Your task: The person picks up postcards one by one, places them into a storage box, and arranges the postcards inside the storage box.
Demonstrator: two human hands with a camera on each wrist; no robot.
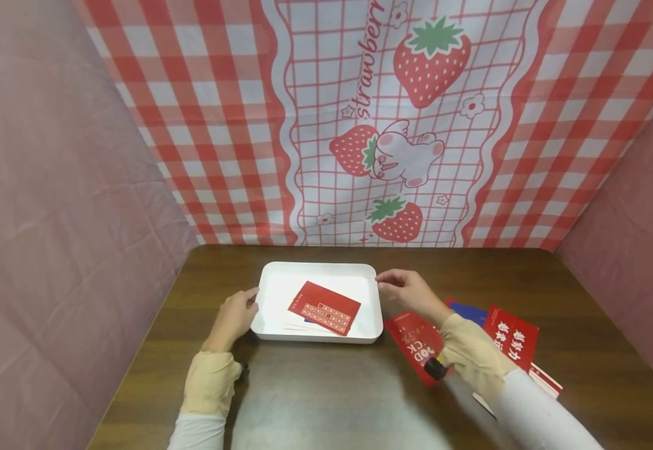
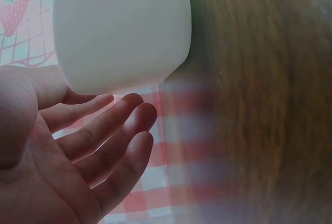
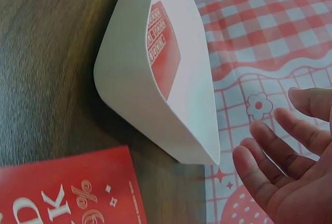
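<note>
A white tray (image 1: 318,338) rests on the wooden table, with a red card (image 1: 326,306) over paler papers inside. My left hand (image 1: 233,320) is at the tray's left end. In the left wrist view, its thumb meets the tray's edge, and loosely bent fingers (image 2: 139,117) spread just beside the outer wall. At the opposite end, my right hand (image 1: 408,290) is by the right rim. The right wrist view shows its fingers (image 3: 282,151) spread and apart from the tray, with nothing between them. A red card with white lettering (image 1: 416,340) lies beneath my right wrist.
Right of the tray, another red card with white characters (image 1: 511,334) overlaps a blue one (image 1: 470,312) and striped papers (image 1: 546,380), partly hidden by my right forearm. A red-checked strawberry cloth (image 1: 236,137) hangs behind the table (image 1: 315,400). Pink fabric (image 1: 67,219) lines both sides.
</note>
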